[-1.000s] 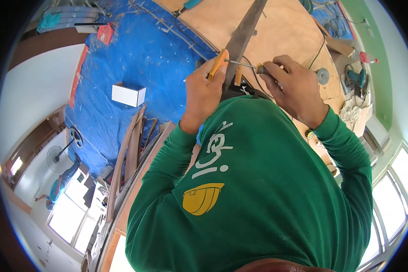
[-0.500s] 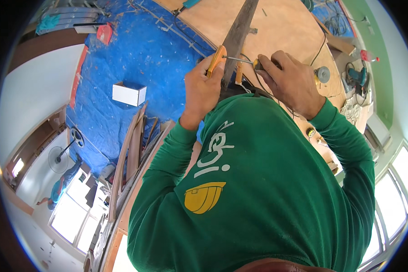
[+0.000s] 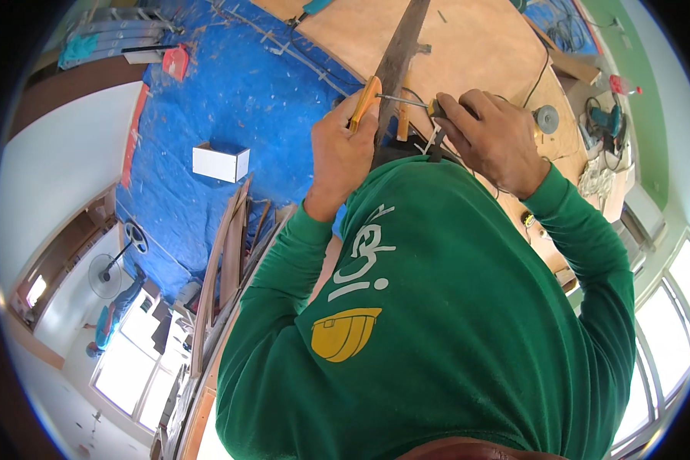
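Note:
My left hand (image 3: 341,146) is closed around the orange-yellow wooden handle (image 3: 365,105) of a handsaw. The saw's long grey blade (image 3: 401,57) slants away toward the far edge. In my right hand (image 3: 494,138) is a screwdriver (image 3: 406,100) with a yellow and dark handle. Its thin shaft points left, the tip meeting the saw handle beside my left fingers. Beyond the blade lies what looks like a hammer, its wooden handle (image 3: 404,115) partly visible. My right fingers hide most of the screwdriver's grip.
A plywood sheet (image 3: 483,54) spreads ahead, with a grinding disc (image 3: 546,119) on its right. A teal power tool (image 3: 607,126) sits farther right. At left, a white box (image 3: 221,162) rests on blue sheeting (image 3: 230,92); wood strips (image 3: 226,268) lean nearby. Another person (image 3: 115,310) is far left.
The view has shifted slightly. Both hands keep nearly the same place and grip on saw and screwdriver. The person at far left has changed posture.

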`<state>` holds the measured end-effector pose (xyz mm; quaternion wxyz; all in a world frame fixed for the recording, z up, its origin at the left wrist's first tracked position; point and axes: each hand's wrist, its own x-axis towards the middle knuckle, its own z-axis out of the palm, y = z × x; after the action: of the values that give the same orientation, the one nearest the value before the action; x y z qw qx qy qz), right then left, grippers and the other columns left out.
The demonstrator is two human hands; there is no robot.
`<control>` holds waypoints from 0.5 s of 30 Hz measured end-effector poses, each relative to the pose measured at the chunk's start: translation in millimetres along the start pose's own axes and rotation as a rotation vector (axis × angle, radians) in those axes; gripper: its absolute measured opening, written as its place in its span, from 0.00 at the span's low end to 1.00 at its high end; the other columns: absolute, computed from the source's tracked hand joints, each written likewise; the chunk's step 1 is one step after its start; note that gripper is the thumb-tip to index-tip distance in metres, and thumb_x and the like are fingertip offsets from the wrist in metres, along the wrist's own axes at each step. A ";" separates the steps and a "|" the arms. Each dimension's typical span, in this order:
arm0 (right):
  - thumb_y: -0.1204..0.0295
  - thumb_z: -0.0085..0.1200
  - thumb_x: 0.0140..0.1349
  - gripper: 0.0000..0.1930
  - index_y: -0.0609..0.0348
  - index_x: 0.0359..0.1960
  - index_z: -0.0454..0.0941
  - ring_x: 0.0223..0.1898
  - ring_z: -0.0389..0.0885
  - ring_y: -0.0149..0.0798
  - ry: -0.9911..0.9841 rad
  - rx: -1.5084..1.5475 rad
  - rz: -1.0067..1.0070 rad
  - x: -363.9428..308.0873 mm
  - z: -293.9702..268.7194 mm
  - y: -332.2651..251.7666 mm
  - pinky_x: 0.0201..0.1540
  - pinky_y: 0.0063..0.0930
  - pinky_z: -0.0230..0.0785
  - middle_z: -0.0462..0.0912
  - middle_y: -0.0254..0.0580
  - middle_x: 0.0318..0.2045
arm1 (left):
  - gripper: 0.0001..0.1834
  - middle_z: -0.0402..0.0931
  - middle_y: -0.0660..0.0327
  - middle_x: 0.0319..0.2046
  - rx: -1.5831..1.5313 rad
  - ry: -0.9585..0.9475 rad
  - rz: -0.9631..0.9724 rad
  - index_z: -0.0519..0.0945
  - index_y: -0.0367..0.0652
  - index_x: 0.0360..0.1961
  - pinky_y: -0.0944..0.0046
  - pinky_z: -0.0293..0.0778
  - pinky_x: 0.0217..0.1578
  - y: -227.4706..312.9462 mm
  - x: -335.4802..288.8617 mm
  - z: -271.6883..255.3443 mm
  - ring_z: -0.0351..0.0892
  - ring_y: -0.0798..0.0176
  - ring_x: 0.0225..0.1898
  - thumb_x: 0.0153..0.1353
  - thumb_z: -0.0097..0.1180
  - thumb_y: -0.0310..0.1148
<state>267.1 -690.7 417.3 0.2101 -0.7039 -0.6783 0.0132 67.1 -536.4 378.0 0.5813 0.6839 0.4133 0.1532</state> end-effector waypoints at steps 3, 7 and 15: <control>0.71 0.65 0.68 0.14 0.63 0.52 0.82 0.21 0.76 0.30 -0.417 0.942 0.755 8.2 -7.9 10.9 0.25 0.34 0.69 0.81 0.34 0.26 | 0.19 0.88 0.65 0.41 0.058 -0.019 -0.007 0.87 0.37 0.64 0.68 0.77 0.44 4.7 0.1 2.1 0.78 0.75 0.41 0.77 0.64 0.33; 0.72 0.65 0.69 0.12 0.63 0.51 0.83 0.20 0.76 0.31 -0.461 1.190 0.951 5.2 -5.4 11.8 0.26 0.33 0.70 0.82 0.34 0.26 | 0.18 0.88 0.64 0.40 0.064 -0.005 0.019 0.88 0.36 0.63 0.68 0.77 0.43 0.4 -1.7 3.9 0.77 0.75 0.41 0.77 0.64 0.33; 0.70 0.66 0.68 0.13 0.63 0.50 0.83 0.20 0.79 0.43 0.042 0.031 -0.030 2.0 -7.6 2.2 0.27 0.36 0.73 0.83 0.39 0.26 | 0.18 0.89 0.53 0.39 0.019 0.037 -0.014 0.86 0.36 0.62 0.63 0.79 0.40 1.3 -3.1 11.1 0.81 0.69 0.37 0.75 0.62 0.30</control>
<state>271.7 -690.9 424.1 0.2352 -0.6904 -0.6841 0.0058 73.4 -546.1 376.9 0.5681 0.6836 0.4301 0.1578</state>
